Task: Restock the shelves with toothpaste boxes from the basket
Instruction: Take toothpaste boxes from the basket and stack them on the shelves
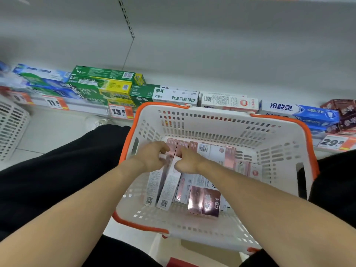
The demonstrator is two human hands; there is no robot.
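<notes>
Forearms foremost; both hands' fingers (163,149) hidden among pink boxes (169,182) in basket (212,120).

Plastic basket, card boxes, painted shelf

The basket (279,151) is matt white perforated plastic, its rim edged in smooth orange plastic; the pink toothpaste boxes (204,201) in it look like glossy card, some faces with a metallic sheen; the shelf (212,60) is smooth, matt grey-white, seemingly painted metal; the price tags (120,112) look like paper; the trousers (57,170) are matt black cloth.

Pink-and-white toothpaste boxes (194,189) lie jumbled inside the white basket (279,151).
</notes>
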